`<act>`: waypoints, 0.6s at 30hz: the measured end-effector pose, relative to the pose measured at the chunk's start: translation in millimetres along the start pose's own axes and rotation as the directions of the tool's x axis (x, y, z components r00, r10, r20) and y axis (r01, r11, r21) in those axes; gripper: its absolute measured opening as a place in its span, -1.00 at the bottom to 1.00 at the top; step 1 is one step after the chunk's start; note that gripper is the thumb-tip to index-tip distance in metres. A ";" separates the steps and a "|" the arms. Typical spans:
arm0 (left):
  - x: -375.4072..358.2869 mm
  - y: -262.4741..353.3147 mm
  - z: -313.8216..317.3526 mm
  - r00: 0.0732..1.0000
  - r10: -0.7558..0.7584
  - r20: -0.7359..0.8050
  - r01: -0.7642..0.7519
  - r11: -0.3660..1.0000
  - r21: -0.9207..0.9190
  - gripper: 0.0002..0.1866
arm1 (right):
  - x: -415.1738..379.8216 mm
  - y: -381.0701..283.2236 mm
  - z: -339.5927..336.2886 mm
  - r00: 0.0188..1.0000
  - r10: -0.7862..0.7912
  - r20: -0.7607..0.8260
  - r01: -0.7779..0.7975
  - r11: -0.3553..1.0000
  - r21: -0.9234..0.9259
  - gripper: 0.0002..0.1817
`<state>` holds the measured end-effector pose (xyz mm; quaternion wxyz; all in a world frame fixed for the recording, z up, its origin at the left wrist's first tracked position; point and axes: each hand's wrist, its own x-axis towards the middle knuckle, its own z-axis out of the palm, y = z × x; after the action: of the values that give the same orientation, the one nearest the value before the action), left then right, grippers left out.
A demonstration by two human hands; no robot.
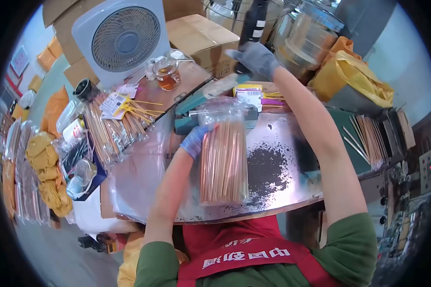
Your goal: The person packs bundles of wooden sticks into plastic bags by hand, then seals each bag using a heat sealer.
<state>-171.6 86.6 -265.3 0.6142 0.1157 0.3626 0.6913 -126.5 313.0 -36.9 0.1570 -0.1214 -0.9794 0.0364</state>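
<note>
My left hand (198,139), in a grey-blue glove, is closed on the upper left edge of a clear plastic bag of thin wooden sticks (223,165). The bag lies upright along the metal table, its top end over the base of a teal bag sealer (183,125). The sealer's long arm (201,99) stands raised at a slant above the bag's mouth. My right hand (257,60), gloved in grey, is above the far end of that arm, one digit stretched out to the left; its other fingers are partly hidden.
A box fan (124,40) and a glass jug of amber liquid (166,75) stand behind. Bagged sticks with yellow ties (112,126) are piled left. Printed labels (249,95) lie behind the sealer. Loose sticks (368,138) rest at the right, below a yellow bag (354,76).
</note>
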 end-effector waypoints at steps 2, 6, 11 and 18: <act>-14.6 11.7 0.2 0.993 0.060 -0.104 -0.064 0.997 -0.036 -0.52 | -32.6 12.6 9.8 0.987 0.147 0.062 -0.148 0.989 0.008 -0.41; -12.4 4.9 -23.7 0.979 0.043 -0.200 -0.059 0.995 -0.076 -0.64 | -79.1 78.6 127.1 0.952 0.295 0.076 -0.289 0.954 -0.079 -0.52; -16.0 6.0 -19.6 0.980 0.078 -0.181 -0.093 0.993 -0.077 -0.63 | -84.6 73.5 126.8 0.962 0.243 0.121 -0.235 0.969 -0.076 -0.52; -14.8 5.3 -25.2 0.981 0.099 -0.166 -0.101 0.995 0.002 -0.67 | -88.0 60.1 119.4 0.928 0.368 0.062 -0.364 0.929 -0.066 -0.44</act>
<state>-187.7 63.8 -275.6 0.5467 0.0737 0.4040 0.7297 -69.7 345.3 -183.0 0.1081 -0.3048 -0.9453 0.0434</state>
